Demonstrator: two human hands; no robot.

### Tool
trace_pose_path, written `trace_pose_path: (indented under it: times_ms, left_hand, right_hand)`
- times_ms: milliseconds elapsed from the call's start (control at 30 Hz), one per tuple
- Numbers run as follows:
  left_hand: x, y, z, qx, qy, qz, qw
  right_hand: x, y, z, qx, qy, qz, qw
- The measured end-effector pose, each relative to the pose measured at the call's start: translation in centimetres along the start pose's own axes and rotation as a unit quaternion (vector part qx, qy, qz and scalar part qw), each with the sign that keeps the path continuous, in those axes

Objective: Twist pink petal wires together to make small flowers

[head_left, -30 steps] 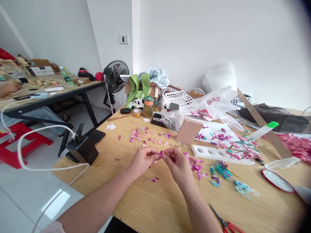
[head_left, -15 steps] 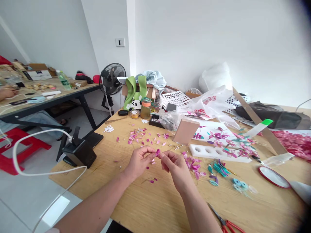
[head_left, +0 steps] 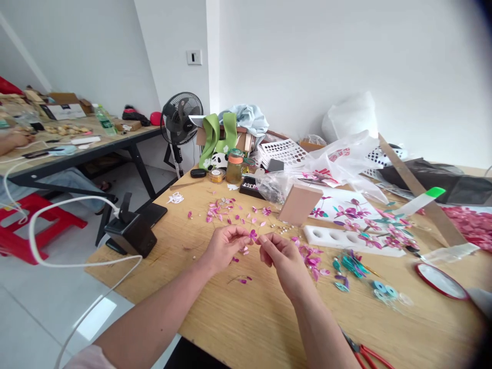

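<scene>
Between my two hands, just above the wooden table [head_left: 215, 312], is a small purple flower [head_left: 253, 234]. My left hand [head_left: 225, 248] pinches it from the left with thumb and forefinger. From the right, my right hand [head_left: 280, 253] closes thumb and finger on its lower edge; what exactly lies under those fingertips is hidden. Loose pink petals [head_left: 221, 207] are scattered beyond my hands. A heap of pink and purple petals [head_left: 313, 259] lies right of my right hand. Nearer me, a thin stem with purple petals [head_left: 243, 280] rests on the table.
Red-handled scissors [head_left: 367, 353] lie by my right forearm. A white foam block [head_left: 319, 236] holds flower sprays, near teal thread [head_left: 354, 264] and a red-rimmed round dish [head_left: 442, 281]. Left stands a black box [head_left: 132, 237] with a white cable. A person's hand [head_left: 15, 141] shows at the other table.
The view has shifted slightly, so the scene sits a little further right. Both hands keep their pinch on the purple flower, which has turned a little and shows more of its petals.
</scene>
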State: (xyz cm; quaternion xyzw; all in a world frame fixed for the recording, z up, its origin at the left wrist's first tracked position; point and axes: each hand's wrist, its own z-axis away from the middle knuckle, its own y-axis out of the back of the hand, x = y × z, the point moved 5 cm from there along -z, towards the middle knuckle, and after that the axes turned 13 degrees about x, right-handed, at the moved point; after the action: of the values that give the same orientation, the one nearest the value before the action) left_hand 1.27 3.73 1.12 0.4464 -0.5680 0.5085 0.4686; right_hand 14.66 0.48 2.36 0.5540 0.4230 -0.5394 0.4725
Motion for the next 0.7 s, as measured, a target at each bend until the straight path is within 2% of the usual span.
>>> trace_pose_path:
  times_ms: [100,167,300,367,500,567,700]
  left_hand:
    - [0.0,0.5,-0.4,0.042,-0.009,0.007,0.999]
    - [0.0,0.8,-0.6,0.064,-0.010,0.010,0.998]
    - [0.0,1.0,-0.8,0.079,0.000,0.022,0.997]
    - [0.1,1.0,-0.7,0.081,0.002,0.023,0.996]
    - [0.1,0.9,-0.7,0.076,0.017,0.028,0.997]
    - [0.0,0.9,-0.8,0.075,0.028,0.032,0.996]
    - [-0.4,1.2,-1.1,0.076,0.055,0.049,0.994]
  right_hand:
    - [0.6,-0.3,0.1,-0.071,0.030,0.114,0.990]
    - [1.4,-0.4,0.3,-0.113,0.057,0.213,0.969]
    - [2.8,-0.5,0.6,-0.100,0.116,0.348,0.925]
    - [2.9,-0.8,0.8,-0.096,0.140,0.382,0.908]
    - [2.6,-1.4,0.9,-0.136,0.143,0.442,0.875]
    - [2.1,-1.6,0.9,-0.140,0.147,0.447,0.871]
    - [1.1,-1.7,1.0,-0.121,0.191,0.414,0.882]
